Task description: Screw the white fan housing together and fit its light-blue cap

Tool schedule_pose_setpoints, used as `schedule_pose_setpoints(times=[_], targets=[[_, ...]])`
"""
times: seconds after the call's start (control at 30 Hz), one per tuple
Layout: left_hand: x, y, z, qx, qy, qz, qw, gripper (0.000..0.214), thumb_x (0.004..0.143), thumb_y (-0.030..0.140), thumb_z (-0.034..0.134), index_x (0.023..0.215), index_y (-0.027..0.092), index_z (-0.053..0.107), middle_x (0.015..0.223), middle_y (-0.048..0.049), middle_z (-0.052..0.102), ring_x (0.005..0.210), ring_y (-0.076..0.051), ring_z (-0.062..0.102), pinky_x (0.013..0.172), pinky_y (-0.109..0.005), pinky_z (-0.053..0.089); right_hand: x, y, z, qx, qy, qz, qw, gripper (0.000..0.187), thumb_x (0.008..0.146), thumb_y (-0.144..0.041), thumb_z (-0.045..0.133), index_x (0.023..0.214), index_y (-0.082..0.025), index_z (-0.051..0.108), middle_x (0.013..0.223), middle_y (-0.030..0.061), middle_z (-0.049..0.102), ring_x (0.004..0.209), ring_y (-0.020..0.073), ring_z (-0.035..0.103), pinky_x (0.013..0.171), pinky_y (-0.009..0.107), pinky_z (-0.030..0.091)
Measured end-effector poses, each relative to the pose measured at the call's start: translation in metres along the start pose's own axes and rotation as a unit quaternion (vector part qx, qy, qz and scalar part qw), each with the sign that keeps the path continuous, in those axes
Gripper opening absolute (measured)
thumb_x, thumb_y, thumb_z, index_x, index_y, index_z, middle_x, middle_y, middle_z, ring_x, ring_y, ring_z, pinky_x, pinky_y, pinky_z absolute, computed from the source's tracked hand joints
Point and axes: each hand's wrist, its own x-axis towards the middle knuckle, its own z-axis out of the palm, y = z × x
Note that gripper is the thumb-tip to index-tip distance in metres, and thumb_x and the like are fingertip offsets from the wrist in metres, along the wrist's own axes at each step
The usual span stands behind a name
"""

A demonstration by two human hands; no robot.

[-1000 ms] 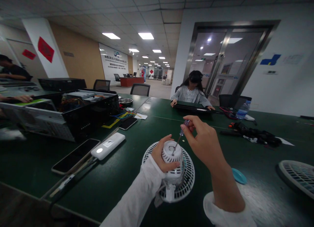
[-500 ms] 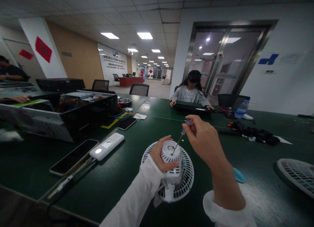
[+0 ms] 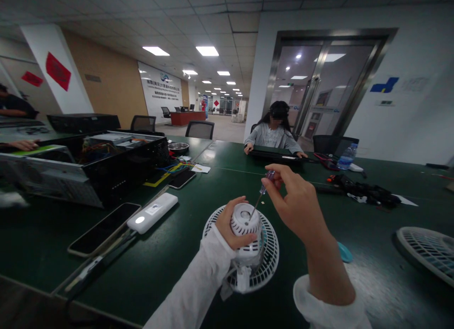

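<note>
A small white fan lies face down on the green table, its round grille (image 3: 268, 262) flat and its white motor housing (image 3: 244, 220) pointing up. My left hand (image 3: 230, 227) is wrapped round that housing from the left. My right hand (image 3: 292, 201) pinches the clear purple handle of a thin screwdriver (image 3: 261, 194). The screwdriver slants down and its tip rests in the top of the housing.
A white power bank (image 3: 152, 212) and a dark phone (image 3: 104, 228) lie to the left, beside an open black computer case (image 3: 117, 163). Another fan grille (image 3: 423, 251) lies at the right and a small blue cap (image 3: 344, 252) by my right wrist. A person sits across the table.
The view has drifted slightly. Both hands keep their hold and the screwdriver stays in the top of the housing.
</note>
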Motion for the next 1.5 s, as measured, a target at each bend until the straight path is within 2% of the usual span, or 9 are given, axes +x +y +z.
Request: schedule_pose_setpoints(times=[0.13, 0.8, 1.07, 1.3, 1.4, 1.5], targets=[[0.000, -0.001, 0.001, -0.001, 0.005, 0.004, 1.000, 0.079, 0.051, 0.035, 0.075, 0.122, 0.017, 0.042, 0.115, -0.0098, 0.058, 0.101, -0.026, 0.057, 0.092, -0.040, 0.042, 0.000, -0.002, 0.000, 0.031, -0.008, -0.003, 0.999, 0.018, 0.086, -0.025, 0.045, 0.099, -0.016, 0.054, 0.077, 0.0047, 0.062, 0.070, 0.0180, 0.059, 0.063, 0.029, 0.043], [0.000, -0.005, 0.002, 0.008, 0.008, 0.012, 1.000, 0.079, 0.051, 0.037, 0.074, 0.121, 0.016, 0.044, 0.112, -0.0102, 0.059, 0.098, -0.027, 0.059, 0.091, -0.042, 0.044, 0.000, -0.006, 0.005, 0.011, -0.034, -0.011, 0.999, 0.019, 0.086, -0.025, 0.045, 0.099, -0.015, 0.054, 0.075, 0.0058, 0.061, 0.071, 0.0197, 0.058, 0.065, 0.033, 0.045], [0.000, -0.006, 0.001, -0.003, 0.002, 0.030, 1.000, 0.076, 0.054, 0.037, 0.074, 0.121, 0.016, 0.044, 0.114, -0.0113, 0.058, 0.102, -0.028, 0.057, 0.092, -0.043, 0.043, -0.001, -0.010, -0.006, 0.093, -0.042, -0.046, 0.994, 0.020, 0.086, -0.018, 0.045, 0.103, -0.014, 0.054, 0.092, 0.0087, 0.065, 0.083, 0.0182, 0.061, 0.073, 0.031, 0.048], [0.001, -0.009, 0.002, 0.008, 0.014, 0.029, 0.999, 0.078, 0.052, 0.039, 0.074, 0.121, 0.015, 0.045, 0.112, -0.0105, 0.059, 0.100, -0.028, 0.057, 0.091, -0.042, 0.043, 0.001, -0.017, -0.003, 0.084, -0.016, -0.070, 0.994, 0.011, 0.084, -0.020, 0.053, 0.091, -0.014, 0.058, 0.076, 0.0049, 0.062, 0.070, 0.0166, 0.058, 0.064, 0.029, 0.048], [0.000, -0.009, 0.003, 0.013, 0.014, 0.026, 0.999, 0.078, 0.052, 0.038, 0.074, 0.121, 0.015, 0.046, 0.113, -0.0101, 0.059, 0.100, -0.027, 0.057, 0.091, -0.041, 0.044, 0.002, -0.017, -0.005, 0.093, -0.015, -0.068, 0.993, 0.014, 0.085, -0.021, 0.050, 0.093, -0.015, 0.059, 0.083, 0.0070, 0.064, 0.079, 0.0183, 0.060, 0.070, 0.031, 0.049], [0.000, -0.009, 0.002, 0.012, 0.012, 0.025, 1.000, 0.077, 0.052, 0.039, 0.074, 0.121, 0.016, 0.046, 0.113, -0.0096, 0.059, 0.100, -0.027, 0.058, 0.091, -0.041, 0.044, 0.001, -0.016, -0.008, 0.128, -0.017, -0.076, 0.989, 0.019, 0.086, -0.014, 0.045, 0.100, -0.015, 0.058, 0.097, 0.0080, 0.065, 0.092, 0.0168, 0.060, 0.080, 0.030, 0.048]])
